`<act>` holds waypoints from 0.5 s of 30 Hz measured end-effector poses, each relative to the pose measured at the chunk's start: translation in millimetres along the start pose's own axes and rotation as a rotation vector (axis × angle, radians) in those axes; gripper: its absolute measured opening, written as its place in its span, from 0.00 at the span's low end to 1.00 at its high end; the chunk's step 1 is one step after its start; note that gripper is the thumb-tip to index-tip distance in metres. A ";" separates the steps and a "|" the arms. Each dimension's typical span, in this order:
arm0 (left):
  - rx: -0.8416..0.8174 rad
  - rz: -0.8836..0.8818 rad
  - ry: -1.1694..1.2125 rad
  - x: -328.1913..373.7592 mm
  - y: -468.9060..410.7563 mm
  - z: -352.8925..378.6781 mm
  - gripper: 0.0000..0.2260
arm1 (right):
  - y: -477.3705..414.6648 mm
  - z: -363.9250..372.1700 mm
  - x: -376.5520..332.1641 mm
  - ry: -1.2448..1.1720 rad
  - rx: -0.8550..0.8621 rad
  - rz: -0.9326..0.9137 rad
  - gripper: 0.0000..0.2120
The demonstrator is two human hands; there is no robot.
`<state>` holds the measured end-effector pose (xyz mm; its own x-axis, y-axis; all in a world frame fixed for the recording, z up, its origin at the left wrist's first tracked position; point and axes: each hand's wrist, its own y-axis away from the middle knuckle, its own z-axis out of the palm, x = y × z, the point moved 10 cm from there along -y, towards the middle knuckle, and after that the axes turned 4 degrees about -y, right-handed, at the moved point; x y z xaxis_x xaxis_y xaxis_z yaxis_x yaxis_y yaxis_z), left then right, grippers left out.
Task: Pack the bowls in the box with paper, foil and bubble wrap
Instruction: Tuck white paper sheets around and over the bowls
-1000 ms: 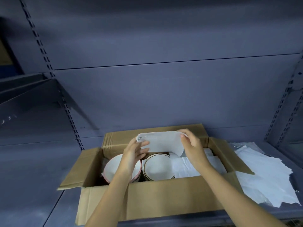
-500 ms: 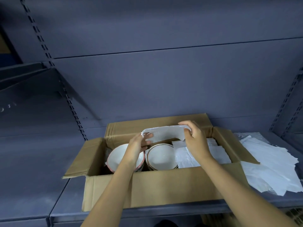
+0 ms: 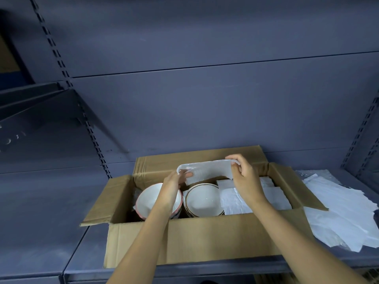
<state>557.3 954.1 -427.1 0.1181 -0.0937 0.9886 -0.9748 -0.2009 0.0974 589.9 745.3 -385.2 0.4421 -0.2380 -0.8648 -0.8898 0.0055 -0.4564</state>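
An open cardboard box (image 3: 205,236) stands on a grey shelf. Inside it, at the left, sits a white bowl with a red rim (image 3: 148,200), and beside it a stack of white bowls with dark rims (image 3: 203,199). White paper sheets (image 3: 272,196) fill the right part of the box. My left hand (image 3: 174,182) and my right hand (image 3: 245,177) each pinch one end of a translucent white sheet (image 3: 209,171), which looks like bubble wrap, held stretched above the bowls.
A loose pile of white paper and wrap sheets (image 3: 340,210) lies on the shelf right of the box. The box flaps stand open on the left (image 3: 106,199), right (image 3: 295,189) and back. The grey back panel and slotted uprights close the shelf behind.
Both hands still hold the same sheet over the bowls. The sheet looks a little lower and flatter than one second ago. The view has shifted slightly.
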 end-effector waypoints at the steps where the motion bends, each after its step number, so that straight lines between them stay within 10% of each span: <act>1: -0.004 -0.012 -0.012 -2.0 -0.9 0.6 0.10 | -0.4 1.9 2.4 -0.003 -0.011 0.017 0.11; 15: 0.063 -0.039 -0.117 -18.5 -12.8 -2.5 0.09 | -1.6 13.8 41.0 0.234 -0.143 0.271 0.13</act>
<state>567.1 960.8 -446.4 0.1811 -0.1972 0.9635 -0.9556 -0.2669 0.1249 611.1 748.9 -422.8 0.1652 -0.4622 -0.8713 -0.9850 -0.0329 -0.1693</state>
